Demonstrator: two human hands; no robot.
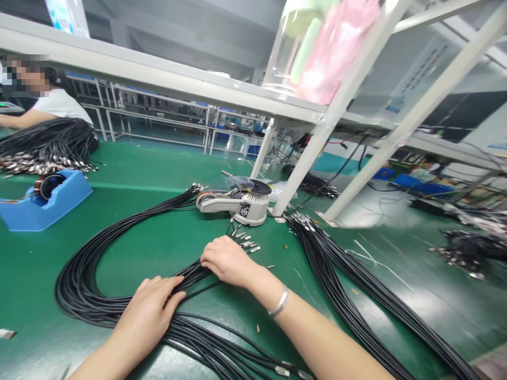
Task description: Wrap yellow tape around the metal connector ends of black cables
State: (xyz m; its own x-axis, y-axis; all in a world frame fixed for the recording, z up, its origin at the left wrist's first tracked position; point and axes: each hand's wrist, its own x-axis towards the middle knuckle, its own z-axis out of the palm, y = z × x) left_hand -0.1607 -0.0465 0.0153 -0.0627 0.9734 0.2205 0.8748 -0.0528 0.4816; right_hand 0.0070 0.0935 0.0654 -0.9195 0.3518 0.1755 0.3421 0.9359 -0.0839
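In the head view, black cables point(81, 274) in a broad loop on the green table point(146, 248), bowed out to the left, far ends close by the machine point(253, 211), near run under both hands. Left hand point(148, 306) palm down over that near run, fingers side by side, thumb slightly apart; impossible to say how firmly closed underneath, probably so placed to steady the bundle. Right hand point(227, 261) farther along, fingers bent down and pinching the cables just short of the metal tips point(247, 244), likely to keep the ends gathered yet exposed. Tips uneven all the same, fanned out just near of the machine. More cables from under the left hand toward the near side, ending just left of the right forearm point(317, 332).

To the right, a second bundle point(327, 266), well apart from the loop, perhaps against mixing; a limit on rightward movement, as with the white post point(311, 158) at its far end. Little room forward, with the machine just past the tips. Overhead on the far side, the shelf point(158, 71), a limit on lifting. More room inside the loop, and leftward as far as the blue holder point(59, 208). Near table edge not made out.
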